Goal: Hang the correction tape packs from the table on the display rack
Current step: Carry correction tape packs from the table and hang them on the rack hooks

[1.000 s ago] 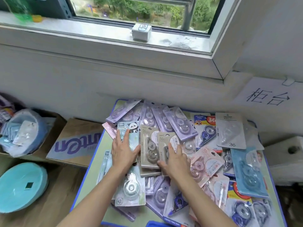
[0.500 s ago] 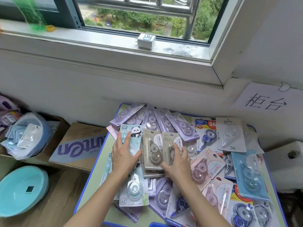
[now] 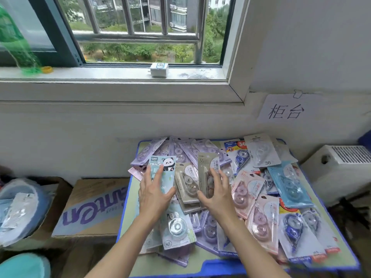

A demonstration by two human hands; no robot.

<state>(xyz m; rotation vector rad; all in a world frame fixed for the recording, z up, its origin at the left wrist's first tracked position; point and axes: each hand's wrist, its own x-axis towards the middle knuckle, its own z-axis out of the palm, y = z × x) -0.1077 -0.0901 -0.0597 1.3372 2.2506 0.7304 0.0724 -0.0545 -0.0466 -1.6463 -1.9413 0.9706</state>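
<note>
Single head-worn wide-angle view, close above blue-edged green table (image 3: 131, 199), looking forward and down toward metal-barred glass window (image 3: 140, 27)

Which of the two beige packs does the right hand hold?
The right beige pack, tilted up in the right hand; the left beige pack lies flat beside it.
</note>
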